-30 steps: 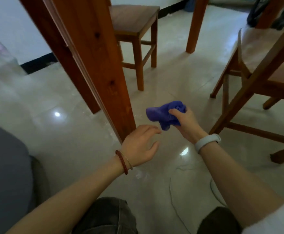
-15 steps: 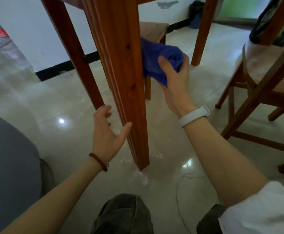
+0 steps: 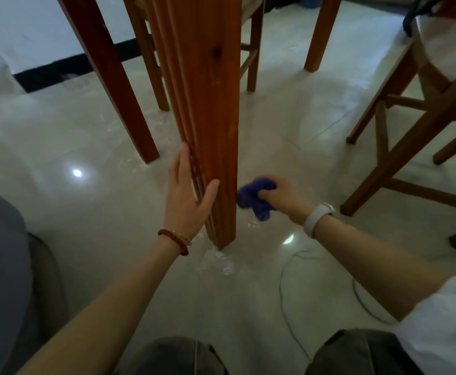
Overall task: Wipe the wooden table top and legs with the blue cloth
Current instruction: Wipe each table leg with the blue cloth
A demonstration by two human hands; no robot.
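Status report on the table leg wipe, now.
Left hand open, flat against near wooden table leg. Right hand grips bunched blue cloth against leg's lower right side. Nothing in the way.

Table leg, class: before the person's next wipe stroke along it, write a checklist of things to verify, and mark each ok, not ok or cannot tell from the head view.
1. Blue cloth gripped in the right hand: ok.
2. Cloth against the right side of the near table leg: ok, it meets the leg's edge low down.
3. Left hand steadying the leg, fingers straight along its left side: ok.
4. Left hand out of the cloth's path: ok, it is on the opposite side.
5. Thin cable on the floor away from the leg's foot: ok.
6. Leg's far face already wiped: cannot tell.
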